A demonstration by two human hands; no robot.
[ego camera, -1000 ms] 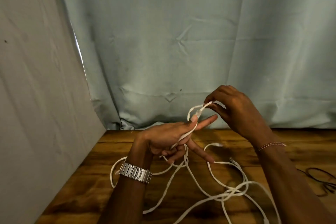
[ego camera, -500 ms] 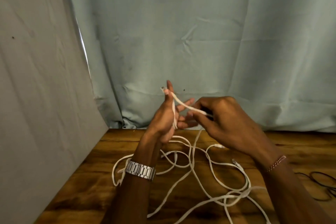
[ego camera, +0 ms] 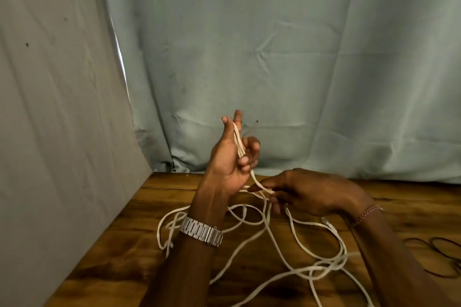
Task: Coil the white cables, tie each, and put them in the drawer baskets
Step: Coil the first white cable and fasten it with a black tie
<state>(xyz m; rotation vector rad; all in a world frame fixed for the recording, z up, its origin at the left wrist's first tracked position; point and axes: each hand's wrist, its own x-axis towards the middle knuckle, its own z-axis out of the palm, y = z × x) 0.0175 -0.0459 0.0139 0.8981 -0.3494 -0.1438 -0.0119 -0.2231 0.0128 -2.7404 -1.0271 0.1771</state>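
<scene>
Left hand (ego camera: pixel 230 164) (fingers curled) grips white cable (ego camera: pixel 279 252); right hand (ego camera: pixel 306 194) pinches it

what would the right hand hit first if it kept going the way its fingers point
Its fingers point left, so the right hand would probably meet the left hand near the wrist first; depth is unclear.

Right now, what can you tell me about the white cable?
The white cable is long, thin and looks soft and bendy. A few strands run up the raised left hand, held by its curled fingers. Lower down, the right hand pinches a strand. The rest lies in loose, tangled loops on the wooden table, not coiled or tied yet.
</scene>
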